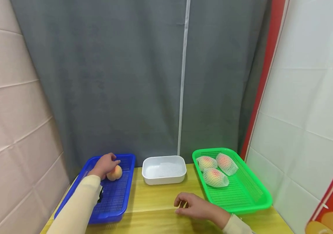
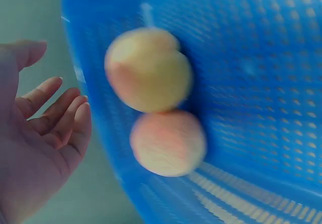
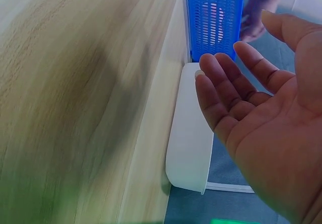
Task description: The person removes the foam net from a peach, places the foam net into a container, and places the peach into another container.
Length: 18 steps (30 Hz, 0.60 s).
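Observation:
My left hand (image 1: 105, 164) reaches over the far part of the blue basket (image 1: 128, 191), close above the peaches. The left wrist view shows two bare peaches, a yellowish peach (image 2: 148, 70) and a pinker peach (image 2: 168, 143), side by side against the basket wall. In that view the left hand (image 2: 48, 118) has loosely bent fingers and holds nothing. One peach (image 1: 115, 173) shows beside the hand in the head view. My right hand (image 1: 195, 207) hovers over the front of the table, its fingers relaxed and the palm bare in the right wrist view.
A white plastic container (image 1: 164, 180) stands between the baskets at the back of the wooden table (image 1: 146, 208). To the right, a green basket (image 1: 242, 195) holds three net-wrapped fruits (image 1: 215, 177). Behind them hangs a grey curtain (image 1: 111, 81).

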Motion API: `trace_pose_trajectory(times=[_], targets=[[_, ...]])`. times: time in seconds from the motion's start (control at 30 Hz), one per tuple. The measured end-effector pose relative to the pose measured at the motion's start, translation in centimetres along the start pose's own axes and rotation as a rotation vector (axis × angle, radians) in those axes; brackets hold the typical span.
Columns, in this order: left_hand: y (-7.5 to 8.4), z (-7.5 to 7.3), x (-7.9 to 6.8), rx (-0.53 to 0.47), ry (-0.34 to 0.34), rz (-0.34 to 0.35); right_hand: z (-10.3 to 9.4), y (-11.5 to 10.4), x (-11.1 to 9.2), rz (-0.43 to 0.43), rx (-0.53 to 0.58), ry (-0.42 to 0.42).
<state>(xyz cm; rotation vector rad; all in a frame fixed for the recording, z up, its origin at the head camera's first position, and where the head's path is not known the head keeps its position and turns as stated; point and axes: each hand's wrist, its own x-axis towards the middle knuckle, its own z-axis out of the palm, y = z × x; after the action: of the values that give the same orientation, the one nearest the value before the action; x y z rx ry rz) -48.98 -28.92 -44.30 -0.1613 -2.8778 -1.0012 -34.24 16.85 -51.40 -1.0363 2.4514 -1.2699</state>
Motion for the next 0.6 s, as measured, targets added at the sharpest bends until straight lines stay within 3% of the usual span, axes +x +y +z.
trace_pose_trajectory(times=[0.17,0.33,0.47,0.6], targets=[[3.1,-0.3,-1.0,0.015,0.034,0.114,-0.1,-0.3,0.1,-0.015,-0.011,0.016],[7.0,-0.1,-4.0,0.063,0.088,0.231,-0.1,-0.6,0.3,-0.001,-0.018,0.039],[9.7,1.3,-6.6,0.042,0.108,0.29,-0.1,-0.8,0.2,0.012,-0.029,0.072],[11.8,3.7,-9.0,-0.05,0.074,0.358,-0.1,-0.8,0.1,-0.003,-0.036,0.11]])
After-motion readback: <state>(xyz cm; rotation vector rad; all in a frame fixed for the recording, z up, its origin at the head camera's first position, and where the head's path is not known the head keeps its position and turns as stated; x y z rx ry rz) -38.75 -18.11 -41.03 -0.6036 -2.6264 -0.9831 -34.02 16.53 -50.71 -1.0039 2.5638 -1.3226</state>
